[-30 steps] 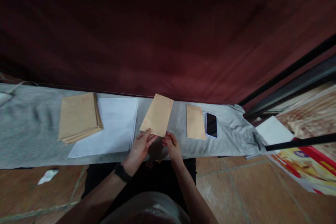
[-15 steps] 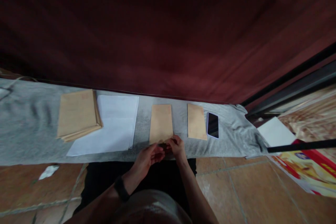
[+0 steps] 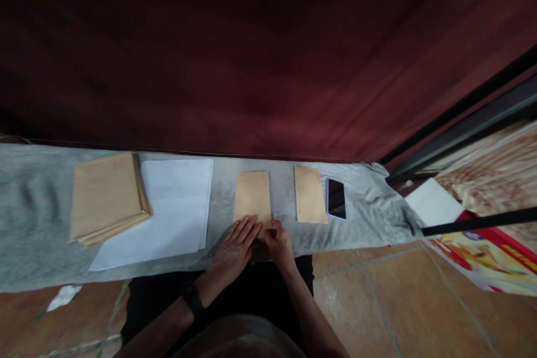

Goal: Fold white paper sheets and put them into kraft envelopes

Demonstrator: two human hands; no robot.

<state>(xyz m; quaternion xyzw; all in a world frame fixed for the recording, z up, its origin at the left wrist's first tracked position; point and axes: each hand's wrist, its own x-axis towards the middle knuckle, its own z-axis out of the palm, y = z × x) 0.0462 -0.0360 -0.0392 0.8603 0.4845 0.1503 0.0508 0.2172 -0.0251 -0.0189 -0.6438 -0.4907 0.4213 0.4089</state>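
Observation:
A brown paper envelope [image 3: 253, 194] lies upright in the middle of the grey cloth-covered surface, close to its front edge. Flat across its lower part rests my left hand [image 3: 238, 240], fingers stretched out. At the envelope's lower right corner, my right hand [image 3: 280, 243] is closed, with thumb and fingertips pinched together; what they hold is too small and dark to make out. My hands hide the bottom end of the envelope. To the right lies a second brown envelope [image 3: 311, 194], apart from both hands.
A phone [image 3: 336, 199] lies beside the second envelope. On the left, a stack of brown envelopes [image 3: 107, 193] partly covers white paper sheets [image 3: 178, 204]. A dark red cloth [image 3: 251, 67] rises behind the grey cloth [image 3: 369, 201]. A colourful box [image 3: 482, 257] stands at the right.
My left hand has gone from curled fingers at the envelope's lower edge to lying flat on it. My right hand has shifted slightly down. The whole view has turned a little.

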